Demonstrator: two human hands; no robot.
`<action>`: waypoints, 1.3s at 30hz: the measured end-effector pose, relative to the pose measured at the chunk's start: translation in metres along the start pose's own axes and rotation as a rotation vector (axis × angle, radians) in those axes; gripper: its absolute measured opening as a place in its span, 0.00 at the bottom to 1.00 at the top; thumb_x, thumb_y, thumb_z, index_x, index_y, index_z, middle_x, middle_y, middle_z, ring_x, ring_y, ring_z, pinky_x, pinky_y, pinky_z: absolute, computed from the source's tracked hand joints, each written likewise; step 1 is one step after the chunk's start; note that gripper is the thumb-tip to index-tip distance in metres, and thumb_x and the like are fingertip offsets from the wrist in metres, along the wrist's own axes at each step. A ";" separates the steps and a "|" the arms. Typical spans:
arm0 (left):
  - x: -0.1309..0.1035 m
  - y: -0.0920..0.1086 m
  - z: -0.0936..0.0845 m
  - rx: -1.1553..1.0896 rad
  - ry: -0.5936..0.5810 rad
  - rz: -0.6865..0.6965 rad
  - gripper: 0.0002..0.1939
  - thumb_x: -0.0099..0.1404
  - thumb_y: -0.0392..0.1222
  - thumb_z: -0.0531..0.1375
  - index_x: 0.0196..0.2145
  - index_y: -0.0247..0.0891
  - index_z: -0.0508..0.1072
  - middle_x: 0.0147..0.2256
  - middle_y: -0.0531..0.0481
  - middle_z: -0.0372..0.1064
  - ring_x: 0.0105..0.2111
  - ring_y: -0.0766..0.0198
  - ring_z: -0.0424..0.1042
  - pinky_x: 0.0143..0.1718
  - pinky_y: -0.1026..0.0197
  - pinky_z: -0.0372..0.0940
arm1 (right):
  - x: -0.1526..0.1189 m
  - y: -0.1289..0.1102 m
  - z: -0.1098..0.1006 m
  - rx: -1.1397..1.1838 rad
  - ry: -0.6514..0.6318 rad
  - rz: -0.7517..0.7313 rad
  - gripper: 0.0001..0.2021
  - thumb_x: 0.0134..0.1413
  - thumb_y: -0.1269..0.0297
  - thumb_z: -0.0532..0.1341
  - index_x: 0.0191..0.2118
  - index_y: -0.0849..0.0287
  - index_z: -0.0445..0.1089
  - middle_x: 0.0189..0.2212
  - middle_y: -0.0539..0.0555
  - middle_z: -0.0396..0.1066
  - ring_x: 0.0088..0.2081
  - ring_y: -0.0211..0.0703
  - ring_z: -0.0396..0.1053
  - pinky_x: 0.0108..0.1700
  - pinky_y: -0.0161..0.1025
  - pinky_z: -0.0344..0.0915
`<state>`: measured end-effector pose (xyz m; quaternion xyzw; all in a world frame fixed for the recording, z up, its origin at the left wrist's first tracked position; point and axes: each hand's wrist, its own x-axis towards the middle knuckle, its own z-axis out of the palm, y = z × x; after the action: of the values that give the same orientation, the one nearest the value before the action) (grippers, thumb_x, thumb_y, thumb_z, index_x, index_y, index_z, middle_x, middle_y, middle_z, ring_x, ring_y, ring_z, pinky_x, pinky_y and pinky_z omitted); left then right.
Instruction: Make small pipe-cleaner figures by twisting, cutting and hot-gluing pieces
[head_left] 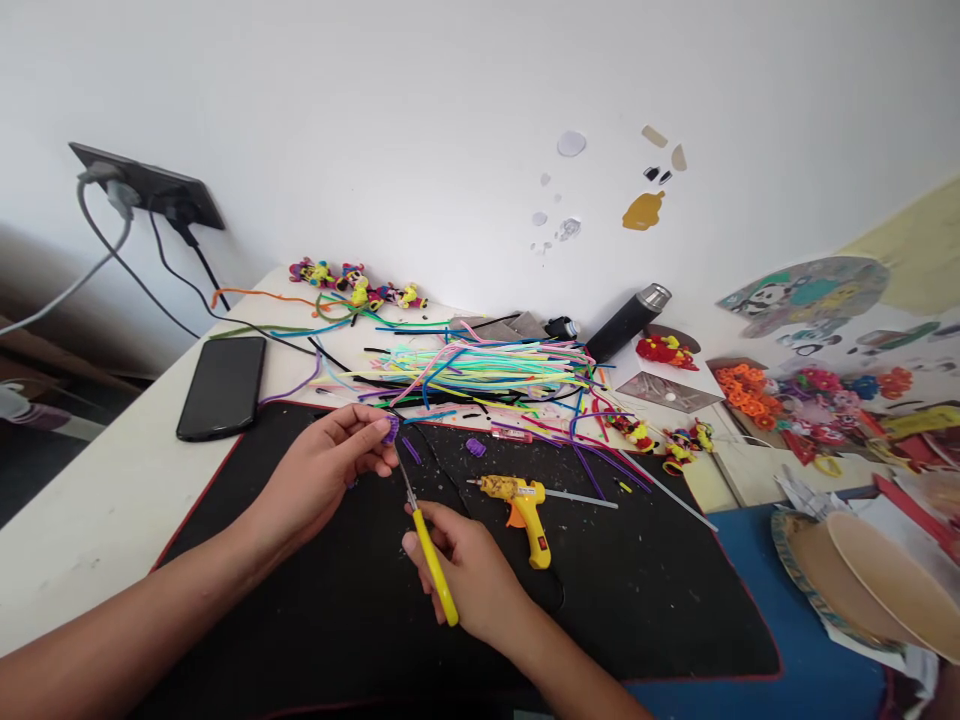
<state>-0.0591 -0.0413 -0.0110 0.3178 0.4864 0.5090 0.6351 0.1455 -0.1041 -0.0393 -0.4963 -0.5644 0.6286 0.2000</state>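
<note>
Between the thumb and fingers of my left hand (322, 465) is a small purple coil of pipe cleaner (391, 431). My right hand (476, 575) is closed on yellow-handled scissors (431, 558), seen nearly edge-on. Their blades point up and away, with the tips close to the purple coil; whether they touch it I cannot tell. On the black mat (337, 620) just beyond lie a short purple strip (412, 450) and another purple coil (475, 447). Right of these rests a yellow hot glue gun (529, 500) with a glue stick in its back.
A phone (221, 388) lies at the left. Along the wall is a pile of coloured pipe cleaners (480, 370), with a black thermos (628, 322) leaning behind it. Small yellow-red figures (679, 452) stand right; orange pipe-cleaner flowers (746, 395) lie further off.
</note>
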 end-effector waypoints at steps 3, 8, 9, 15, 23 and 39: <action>-0.001 0.003 -0.003 0.021 0.005 0.016 0.22 0.53 0.55 0.78 0.34 0.38 0.77 0.27 0.52 0.76 0.26 0.65 0.74 0.27 0.66 0.69 | -0.003 -0.019 -0.009 -0.469 0.025 -0.114 0.18 0.68 0.55 0.64 0.58 0.56 0.77 0.30 0.52 0.77 0.28 0.42 0.72 0.30 0.36 0.58; -0.003 0.001 -0.002 0.067 -0.043 0.031 0.21 0.53 0.55 0.78 0.35 0.38 0.81 0.26 0.50 0.77 0.26 0.63 0.74 0.28 0.64 0.70 | -0.007 -0.042 -0.014 -0.926 -0.102 -0.157 0.17 0.64 0.57 0.66 0.54 0.57 0.78 0.38 0.59 0.83 0.37 0.55 0.80 0.37 0.40 0.63; -0.003 0.000 -0.001 0.074 -0.053 0.030 0.21 0.52 0.55 0.79 0.35 0.38 0.81 0.26 0.50 0.77 0.26 0.63 0.74 0.28 0.64 0.70 | -0.008 -0.043 -0.015 -0.971 -0.125 -0.169 0.17 0.65 0.56 0.67 0.54 0.58 0.78 0.39 0.60 0.83 0.38 0.55 0.80 0.37 0.41 0.64; -0.004 -0.004 0.005 0.092 -0.091 0.041 0.18 0.52 0.53 0.79 0.32 0.38 0.83 0.27 0.48 0.78 0.27 0.62 0.74 0.30 0.63 0.70 | -0.012 -0.045 -0.022 -1.018 -0.221 -0.255 0.18 0.67 0.52 0.67 0.55 0.56 0.78 0.39 0.59 0.83 0.38 0.54 0.80 0.38 0.40 0.66; -0.011 -0.005 0.010 0.213 -0.169 0.055 0.15 0.57 0.53 0.76 0.34 0.40 0.84 0.29 0.48 0.78 0.28 0.60 0.76 0.33 0.62 0.72 | -0.005 -0.031 -0.033 -0.273 0.120 -0.175 0.15 0.70 0.56 0.62 0.53 0.55 0.80 0.29 0.51 0.80 0.26 0.41 0.75 0.32 0.37 0.69; -0.022 -0.010 0.028 0.280 -0.254 0.024 0.15 0.57 0.51 0.75 0.35 0.41 0.78 0.28 0.52 0.75 0.27 0.60 0.76 0.31 0.60 0.73 | 0.004 -0.025 -0.029 -0.006 0.303 -0.199 0.14 0.67 0.52 0.64 0.39 0.58 0.78 0.17 0.43 0.64 0.15 0.33 0.62 0.20 0.31 0.54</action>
<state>-0.0301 -0.0628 -0.0044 0.4703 0.4646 0.3998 0.6349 0.1609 -0.0792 -0.0145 -0.5277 -0.5759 0.5220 0.3426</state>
